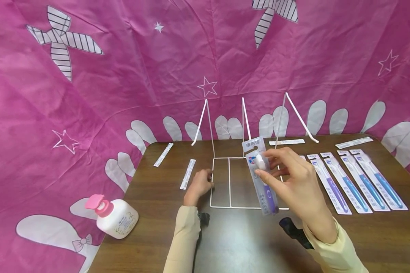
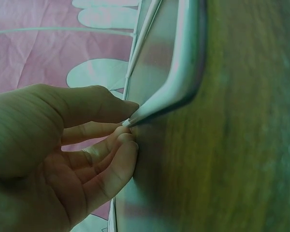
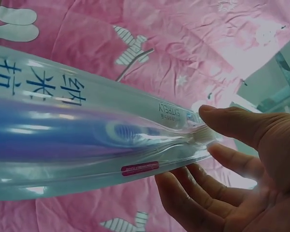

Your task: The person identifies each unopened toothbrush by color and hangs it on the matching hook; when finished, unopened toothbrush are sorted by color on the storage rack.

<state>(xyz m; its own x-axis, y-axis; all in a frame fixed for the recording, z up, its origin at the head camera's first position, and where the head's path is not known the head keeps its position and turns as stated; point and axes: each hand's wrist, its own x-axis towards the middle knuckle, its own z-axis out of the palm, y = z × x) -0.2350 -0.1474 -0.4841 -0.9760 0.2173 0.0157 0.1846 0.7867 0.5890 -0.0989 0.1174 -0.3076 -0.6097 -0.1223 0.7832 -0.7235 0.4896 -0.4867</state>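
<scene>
My right hand (image 1: 262,167) pinches a packaged purple toothbrush (image 1: 268,195) near its head end and holds it in the air over the base of a white wire rack (image 1: 229,182). In the right wrist view the clear package (image 3: 87,140) stretches left from the thumb and fingers (image 3: 217,121). My left hand (image 1: 205,181) is at the rack's left edge. In the left wrist view its thumb and fingers (image 2: 111,108) pinch the white wire (image 2: 183,72) at a rounded corner.
A row of several packaged toothbrushes (image 1: 358,182) lies on the brown table (image 1: 246,242) at the right. Narrow white strips (image 1: 188,173) lie left of and behind the rack. A white pump bottle with a pink top (image 1: 114,216) stands at the front left. Pink cloth hangs behind.
</scene>
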